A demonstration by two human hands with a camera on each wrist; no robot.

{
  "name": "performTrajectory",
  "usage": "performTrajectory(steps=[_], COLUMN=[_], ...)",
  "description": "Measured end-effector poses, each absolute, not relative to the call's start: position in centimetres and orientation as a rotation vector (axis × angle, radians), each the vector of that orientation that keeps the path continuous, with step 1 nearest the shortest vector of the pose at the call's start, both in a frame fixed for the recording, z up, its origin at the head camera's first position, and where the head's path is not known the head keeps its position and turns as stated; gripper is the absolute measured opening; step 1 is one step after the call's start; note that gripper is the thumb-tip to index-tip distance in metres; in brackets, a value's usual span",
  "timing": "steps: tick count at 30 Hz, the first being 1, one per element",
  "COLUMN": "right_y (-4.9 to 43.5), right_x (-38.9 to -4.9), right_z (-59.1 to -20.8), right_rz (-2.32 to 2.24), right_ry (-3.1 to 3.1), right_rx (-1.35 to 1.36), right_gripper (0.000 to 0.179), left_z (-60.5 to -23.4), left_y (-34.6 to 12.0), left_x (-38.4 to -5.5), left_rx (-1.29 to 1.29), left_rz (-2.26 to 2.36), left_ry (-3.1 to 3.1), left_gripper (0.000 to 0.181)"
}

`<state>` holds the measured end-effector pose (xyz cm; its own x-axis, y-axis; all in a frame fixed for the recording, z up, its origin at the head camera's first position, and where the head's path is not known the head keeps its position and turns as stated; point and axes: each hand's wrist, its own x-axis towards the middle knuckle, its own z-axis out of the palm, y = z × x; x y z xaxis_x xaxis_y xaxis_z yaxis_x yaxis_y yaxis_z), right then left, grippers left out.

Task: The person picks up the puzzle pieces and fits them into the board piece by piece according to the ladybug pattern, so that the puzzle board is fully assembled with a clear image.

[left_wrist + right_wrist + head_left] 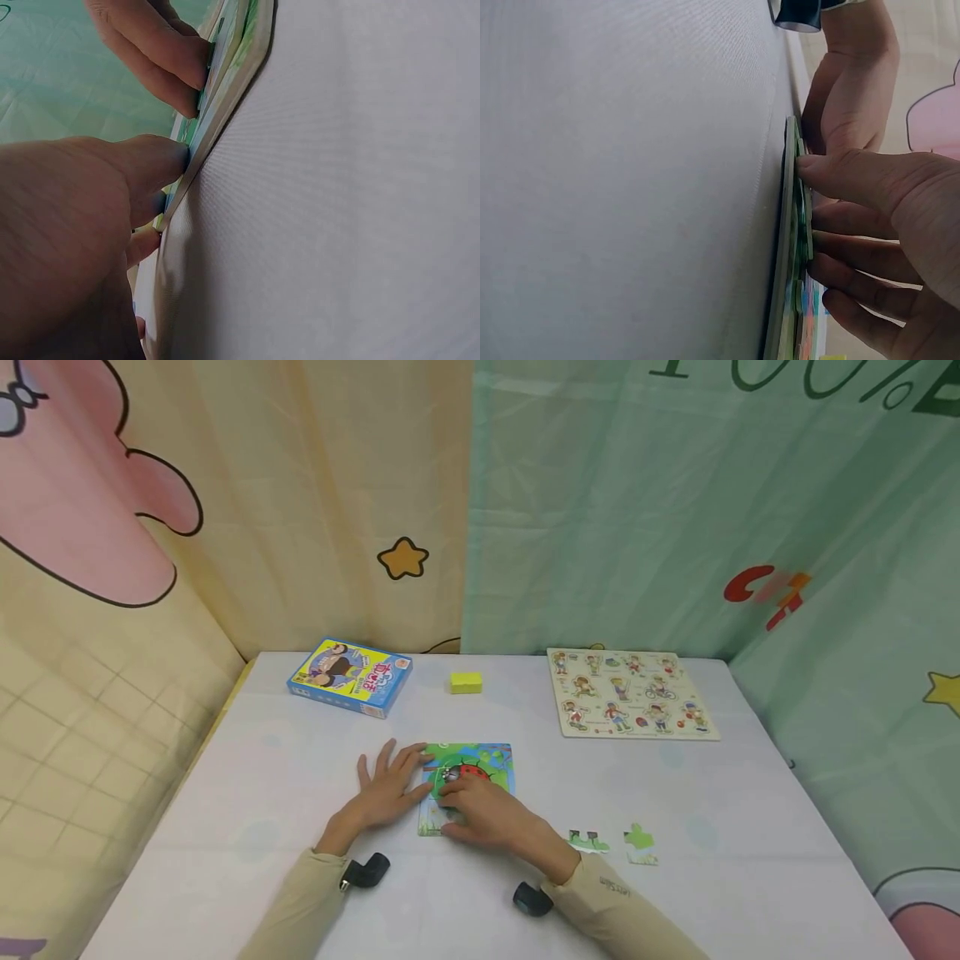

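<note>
A small ladybug jigsaw puzzle (501, 760) lies on the table between both hands. The left hand (386, 793) has its fingers spread, with fingertips and thumb touching the puzzle's left side. From the right, the right hand (483, 810) reaches over the puzzle's lower part and hides some of it. In the right wrist view, its thumb and fingers pinch a puzzle piece (805, 202) that stands slightly proud of the board (783, 255). Two loose pieces lie right of the puzzle: a green one with dark marks (588, 841) and another green one (640, 843).
A blue and yellow box (352, 677) lies at the back left, with a yellow block (466, 682) beside it. At the back right lies a board with printed figures (630, 693). Patterned curtains (600, 527) hang behind the white-covered table (750, 877).
</note>
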<state>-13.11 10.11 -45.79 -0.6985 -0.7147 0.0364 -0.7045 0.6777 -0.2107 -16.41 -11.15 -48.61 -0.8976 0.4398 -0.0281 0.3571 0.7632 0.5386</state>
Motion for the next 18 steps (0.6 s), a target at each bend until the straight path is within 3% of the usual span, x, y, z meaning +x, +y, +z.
performTrajectory(steps=[18], right_y=[9.64], right_x=[-12.72], right_z=[-46.03], right_rz=[-0.32], right_ry=[2.874], right_rx=[-1.142], right_gripper=[0.033], left_z=[-48.97], left_y=[-11.28], left_x=[-16.56], left_rx=[0.645], left_rz=[0.809], left_ry=[2.813], left_gripper=[0.047])
